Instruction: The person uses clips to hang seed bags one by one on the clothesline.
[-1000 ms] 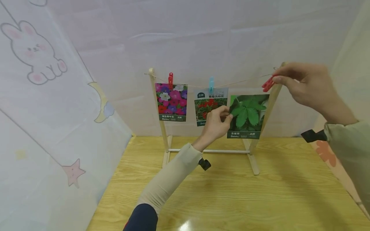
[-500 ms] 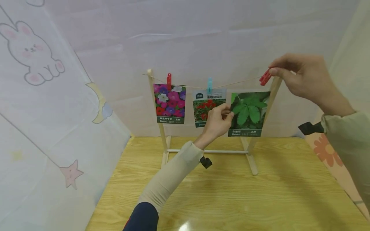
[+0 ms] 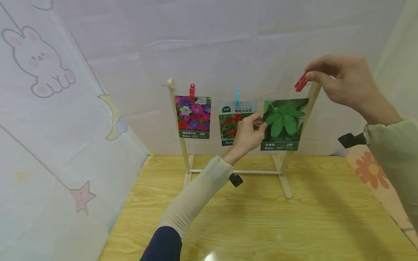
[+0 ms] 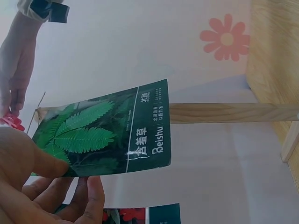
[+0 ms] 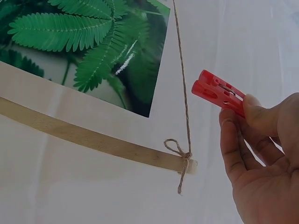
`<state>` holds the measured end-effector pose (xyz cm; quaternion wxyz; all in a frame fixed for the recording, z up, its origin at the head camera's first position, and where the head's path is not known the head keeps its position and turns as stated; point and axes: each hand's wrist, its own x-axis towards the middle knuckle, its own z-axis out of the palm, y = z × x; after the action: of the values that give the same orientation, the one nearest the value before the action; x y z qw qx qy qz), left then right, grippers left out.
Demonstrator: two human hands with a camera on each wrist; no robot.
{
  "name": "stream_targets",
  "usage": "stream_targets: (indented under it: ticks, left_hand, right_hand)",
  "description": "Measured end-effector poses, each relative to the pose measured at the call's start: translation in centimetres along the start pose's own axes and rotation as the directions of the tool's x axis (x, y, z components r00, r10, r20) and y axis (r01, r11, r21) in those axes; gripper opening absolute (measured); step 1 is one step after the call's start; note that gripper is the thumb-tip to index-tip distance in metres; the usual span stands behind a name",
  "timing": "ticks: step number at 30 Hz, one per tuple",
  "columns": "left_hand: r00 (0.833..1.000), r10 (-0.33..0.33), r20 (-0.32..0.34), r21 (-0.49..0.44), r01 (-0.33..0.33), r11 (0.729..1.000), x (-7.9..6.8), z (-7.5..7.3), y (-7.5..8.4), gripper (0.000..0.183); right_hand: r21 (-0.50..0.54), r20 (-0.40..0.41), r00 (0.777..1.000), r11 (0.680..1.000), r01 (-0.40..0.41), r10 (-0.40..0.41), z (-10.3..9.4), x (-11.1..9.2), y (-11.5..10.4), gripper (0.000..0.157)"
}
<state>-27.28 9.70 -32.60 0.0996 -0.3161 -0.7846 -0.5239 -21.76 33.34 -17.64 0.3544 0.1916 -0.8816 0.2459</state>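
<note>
My left hand (image 3: 249,134) pinches the left edge of a seed packet (image 3: 283,125) with a green leaf picture. In the left wrist view the thumb lies on the front of that packet (image 4: 93,135), with the fingers behind. The packet's top edge sits just below the twine (image 3: 271,95). My right hand (image 3: 349,83) pinches a red clothespin (image 3: 302,81) by its handle end, near the right post. The right wrist view shows the red clothespin (image 5: 217,93) beside the twine (image 5: 183,79), apart from it, with the packet's corner on the twine's other side.
A packet of mixed flowers (image 3: 193,117) hangs from a red clothespin (image 3: 192,92) at left. A red-flower packet (image 3: 228,127) hangs from a blue clothespin (image 3: 237,97) mid-line, partly behind my left hand. The wooden frame (image 3: 183,152) stands on the wood-grain table (image 3: 248,217) before a white sheet backdrop.
My left hand has raised the green leaf packet up and slightly right toward the twine. My right hand has lifted slightly, still holding the red clothespin.
</note>
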Motion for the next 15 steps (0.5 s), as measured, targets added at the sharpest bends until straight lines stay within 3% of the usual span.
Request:
stream_targets:
  ticks: [3, 15]
  left_hand:
    - [1.000, -0.007, -0.007, -0.002, 0.007, 1.000, 0.2, 0.1, 0.2, 0.033]
    - [1.000, -0.004, -0.024, 0.008, 0.005, 1.000, 0.8, 0.2, 1.0, 0.032]
  right_hand:
    - [-0.012, -0.001, 1.000, 1.000, 0.018, -0.018, 0.0, 0.2, 0.1, 0.022]
    - [-0.096, 0.053, 0.998, 0.995, -0.030, 0.035, 0.1, 1.5, 0.0, 0.023]
